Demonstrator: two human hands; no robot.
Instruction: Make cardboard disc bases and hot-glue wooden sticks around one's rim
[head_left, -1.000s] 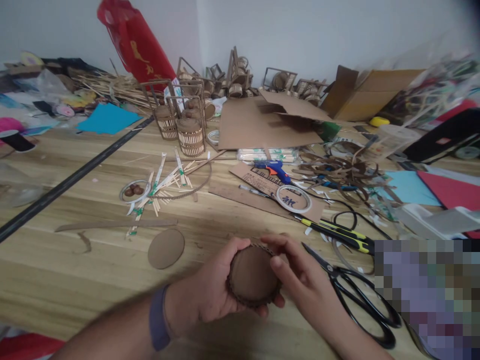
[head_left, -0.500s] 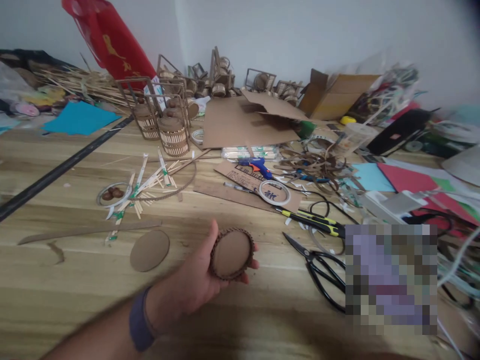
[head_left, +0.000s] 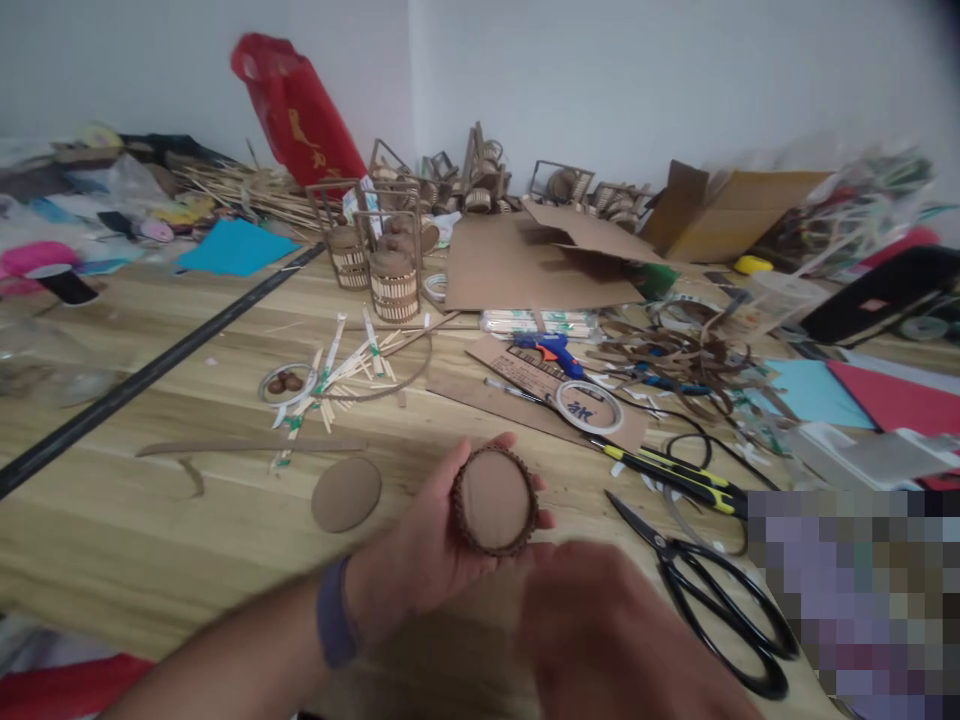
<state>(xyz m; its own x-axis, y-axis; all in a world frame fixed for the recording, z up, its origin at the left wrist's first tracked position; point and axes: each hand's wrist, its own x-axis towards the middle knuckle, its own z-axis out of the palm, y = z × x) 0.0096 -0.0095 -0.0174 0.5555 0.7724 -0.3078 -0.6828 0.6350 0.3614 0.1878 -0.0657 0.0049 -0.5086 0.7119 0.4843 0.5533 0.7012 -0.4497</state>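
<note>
On my left hand (head_left: 431,540), palm up, rests a round cardboard base (head_left: 496,500) with a corrugated rim; my fingers curl round its far side and the thumb lies along its left edge. My right hand (head_left: 600,620) is smeared by motion just below the base, its fingertips close to the lower rim. Whether it holds anything does not show. A loose cardboard disc (head_left: 346,495) lies flat to the left. Large black-handled scissors (head_left: 697,590) lie to the right, beside my right hand.
Farther back are a blue glue gun (head_left: 551,350), a tape roll (head_left: 589,407), a yellow-black cutter (head_left: 667,475) and split sticks (head_left: 345,380). Small lidded baskets (head_left: 395,283) stand near cardboard sheets (head_left: 540,275). A long black strip (head_left: 165,365) crosses the table's left side.
My right hand has come into view from below, up to the cardboard base. The base, still in my left hand, now faces more upward. The whole view has shifted.
</note>
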